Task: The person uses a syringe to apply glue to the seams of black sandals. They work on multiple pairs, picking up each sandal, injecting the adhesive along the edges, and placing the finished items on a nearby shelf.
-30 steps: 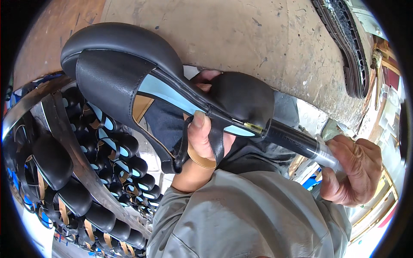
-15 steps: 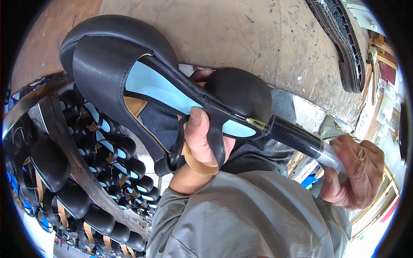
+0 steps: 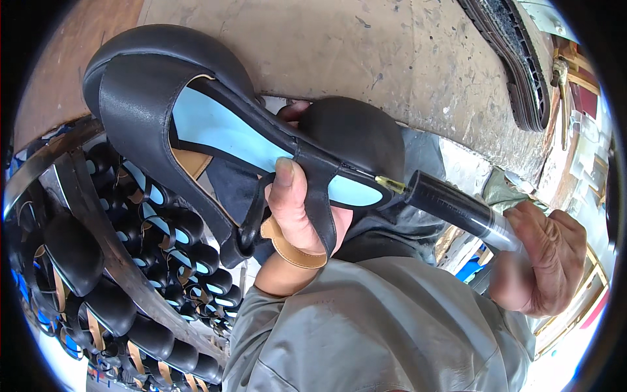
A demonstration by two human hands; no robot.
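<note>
My left hand (image 3: 292, 208) grips a black platform sandal (image 3: 140, 98). Its thumb presses on the light-blue insole (image 3: 228, 121), and a fingertip shows behind the sole. The ankle strap with its tan lining loops around the thumb side of the hand. Held in my right hand (image 3: 545, 261), a syringe (image 3: 450, 202) filled with black liquid points leftward at the sandal. Its yellow-based needle (image 3: 390, 185) lies along the black rim of the insole near the heel end. The rounded black heel (image 3: 353, 134) sticks out behind. The right thumb is smeared by motion.
To the left, a metal-framed rack (image 3: 124, 242) holds several similar black sandals. A stained worktop (image 3: 313, 46) lies beyond my hands. At the far right edge stands a stack of dark soles (image 3: 522, 78), with a hammer-like tool (image 3: 562, 85) beside it.
The sandal and my left hand have shifted slightly left. The syringe has stayed nearly in place, so its needle now rests a little nearer the heel end. My right thumb has moved.
</note>
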